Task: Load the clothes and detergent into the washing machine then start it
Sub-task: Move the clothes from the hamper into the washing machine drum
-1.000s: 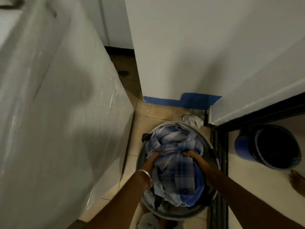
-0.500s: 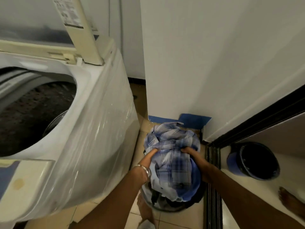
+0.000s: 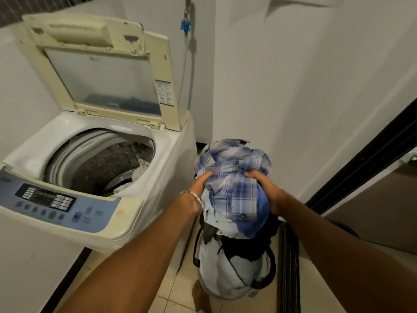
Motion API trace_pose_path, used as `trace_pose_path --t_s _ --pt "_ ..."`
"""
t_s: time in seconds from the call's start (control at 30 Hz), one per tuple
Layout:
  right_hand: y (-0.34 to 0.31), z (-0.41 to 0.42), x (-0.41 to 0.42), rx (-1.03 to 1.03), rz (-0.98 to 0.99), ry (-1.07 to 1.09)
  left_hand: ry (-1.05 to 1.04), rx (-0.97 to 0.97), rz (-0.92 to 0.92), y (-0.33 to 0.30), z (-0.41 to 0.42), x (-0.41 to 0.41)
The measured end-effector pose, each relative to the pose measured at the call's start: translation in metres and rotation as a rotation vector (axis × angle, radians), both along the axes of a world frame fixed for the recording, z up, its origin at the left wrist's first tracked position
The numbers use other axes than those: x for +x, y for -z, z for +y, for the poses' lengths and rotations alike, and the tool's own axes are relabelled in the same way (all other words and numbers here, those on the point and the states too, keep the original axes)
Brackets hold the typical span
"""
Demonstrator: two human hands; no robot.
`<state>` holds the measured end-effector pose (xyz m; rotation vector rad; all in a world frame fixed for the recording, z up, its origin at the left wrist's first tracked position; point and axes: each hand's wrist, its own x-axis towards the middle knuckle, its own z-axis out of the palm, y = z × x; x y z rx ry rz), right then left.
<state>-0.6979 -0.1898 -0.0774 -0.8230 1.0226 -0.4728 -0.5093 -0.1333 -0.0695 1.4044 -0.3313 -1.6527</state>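
Note:
A bundle of clothes (image 3: 234,177), topped by a blue and white plaid shirt with pale and dark pieces hanging below, is held up in the air to the right of the washing machine (image 3: 144,213). My left hand (image 3: 203,180) grips its left side and my right hand (image 3: 262,181) grips its right side. The top-loading machine stands at the left with its lid (image 3: 101,71) raised. A few light garments (image 3: 140,171) lie inside the drum. The control panel (image 3: 49,203) runs along the front edge. No detergent is in view.
A white wall corner (image 3: 248,86) stands just behind the bundle. A dark sliding-door track (image 3: 288,267) runs along the floor at the right. A hose with a blue fitting (image 3: 185,24) hangs on the back wall. My bare foot (image 3: 200,297) rests on the tiled floor.
Both hands have lifted the bundle of clothes up out of the basin on the floor to about the height of the machine's top. The view has tilted up, showing the open drum and lid.

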Motion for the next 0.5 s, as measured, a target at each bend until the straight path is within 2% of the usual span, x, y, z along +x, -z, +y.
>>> trace_pose_path --t_s 0.13,0.33,0.5 --pt "-0.062 0.003 0.015 -0.064 -0.067 -0.065 0.003 -0.049 -0.057 -0.056 0.005 0.014" --pt "-0.152 0.004 0.039 -0.192 -0.029 -0.158 -0.084 -0.134 -0.096 -0.146 0.02 0.035" --pt "-0.232 0.009 0.062 -0.302 -0.041 -0.233 -0.066 -0.207 -0.229 -0.226 0.039 0.053"
